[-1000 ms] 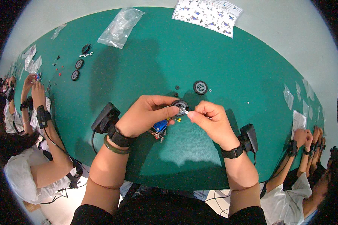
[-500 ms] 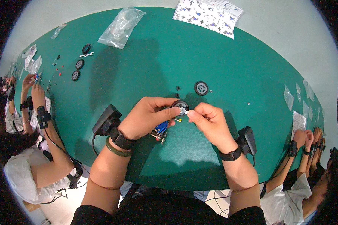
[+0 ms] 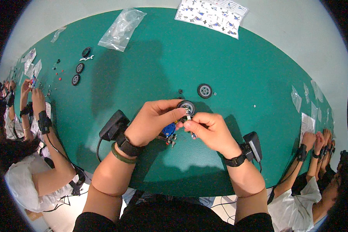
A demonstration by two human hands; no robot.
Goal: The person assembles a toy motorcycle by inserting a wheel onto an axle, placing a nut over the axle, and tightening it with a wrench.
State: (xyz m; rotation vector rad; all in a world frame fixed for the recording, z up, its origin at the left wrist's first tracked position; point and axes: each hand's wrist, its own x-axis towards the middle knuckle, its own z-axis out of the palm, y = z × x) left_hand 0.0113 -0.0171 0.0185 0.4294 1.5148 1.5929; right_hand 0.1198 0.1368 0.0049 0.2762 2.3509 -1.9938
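Note:
My left hand (image 3: 154,120) is closed around a small toy vehicle model with a blue body (image 3: 168,130) and metal screws at its lower end. Beside the left thumb tip is the model's black wheel (image 3: 187,104) with a grey hub. Pinched in my right hand (image 3: 212,131) is a small silvery wrench (image 3: 189,118), its upper end at the wheel's hub and its other end showing below the fingers. Both hands nearly touch. Fingers hide much of the model. Beyond them lies a loose wheel (image 3: 204,91) next to a small nut (image 3: 215,93).
A small black part (image 3: 180,91) lies beyond my hands. Farther off are a clear plastic bag (image 3: 122,29) and a printed instruction sheet (image 3: 210,17). More wheels (image 3: 80,68) and a wrench (image 3: 86,58) lie at left. Other people work at both sides of the green table (image 3: 236,69).
My right hand has shifted slightly down and left, and the wrench now points downward from the hub rather than sideways. The wheel is tipped more into view.

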